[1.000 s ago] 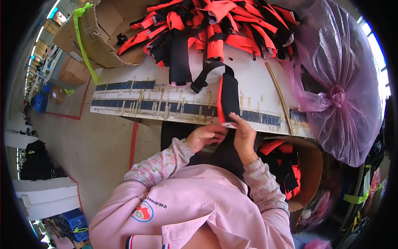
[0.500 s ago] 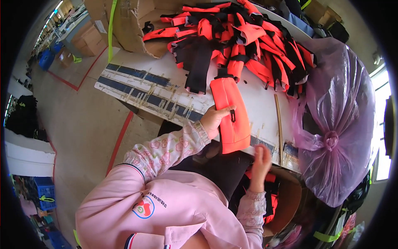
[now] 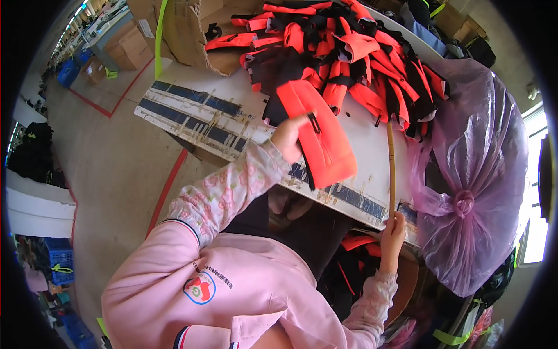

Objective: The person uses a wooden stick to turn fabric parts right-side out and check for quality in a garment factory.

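Note:
My left hand (image 3: 288,139) grips the left edge of a bright orange fabric sleeve (image 3: 328,148) with a black edge and a small black slot-like fitting. The sleeve is raised over the table's front part, tilted, its upper end leaning left. At the table's front edge, my right hand (image 3: 394,234) is closed round the near end of a thin wooden stick (image 3: 392,168), which points away across the tabletop. Beyond the hands lies a heap of similar orange and black fabric pieces (image 3: 360,46).
The white table (image 3: 363,157) has worn tape strips along its front. An open cardboard box (image 3: 189,35) stands at the far left. A tied purple plastic bag (image 3: 476,168) bulges at the right. Below the table, a carton (image 3: 410,279) holds more orange and black pieces.
My left hand has moved up and left with the orange sleeve, which now tilts more. My right hand has gone right and taken hold of the stick's near end.

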{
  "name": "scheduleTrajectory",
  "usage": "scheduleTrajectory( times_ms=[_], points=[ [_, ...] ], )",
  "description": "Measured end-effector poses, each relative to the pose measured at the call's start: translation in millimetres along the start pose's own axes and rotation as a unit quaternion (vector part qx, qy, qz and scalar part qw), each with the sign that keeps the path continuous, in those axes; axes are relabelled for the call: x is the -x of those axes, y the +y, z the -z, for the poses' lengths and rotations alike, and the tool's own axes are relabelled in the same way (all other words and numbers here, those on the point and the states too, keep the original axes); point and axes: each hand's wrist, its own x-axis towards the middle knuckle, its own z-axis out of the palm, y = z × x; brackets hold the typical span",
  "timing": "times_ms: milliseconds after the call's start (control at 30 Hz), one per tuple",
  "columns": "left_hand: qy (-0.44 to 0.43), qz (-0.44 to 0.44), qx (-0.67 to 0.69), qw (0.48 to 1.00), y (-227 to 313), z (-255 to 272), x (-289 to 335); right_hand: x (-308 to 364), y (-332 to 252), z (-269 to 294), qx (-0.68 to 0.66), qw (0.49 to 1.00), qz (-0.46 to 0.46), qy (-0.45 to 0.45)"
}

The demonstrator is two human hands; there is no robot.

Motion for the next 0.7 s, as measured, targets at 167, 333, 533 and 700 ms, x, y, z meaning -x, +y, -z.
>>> scheduleTrajectory(
  times_ms=[167, 333, 533, 700],
  points=[
    [-0.024, -0.064, 0.029, 0.997, 19.4, 5.6, -23.1, 65.9, -10.6, 6.6, -0.299, 0.928, -0.126, -0.185],
    [-0.046, -0.059, 0.040, 0.996, 10.1, 13.9, -31.8, 94.7, -17.6, 3.5, -0.333, 0.905, -0.156, -0.215],
    [-0.037, -0.039, 0.033, 0.998, 2.6, 22.9, -36.8, 101.2, -16.8, 4.1, -0.355, 0.890, -0.160, -0.236],
    [-0.025, -0.051, 0.057, 0.997, 4.1, 14.0, -32.0, 98.2, -14.8, 11.7, -0.366, 0.892, -0.168, -0.205]
  ],
)
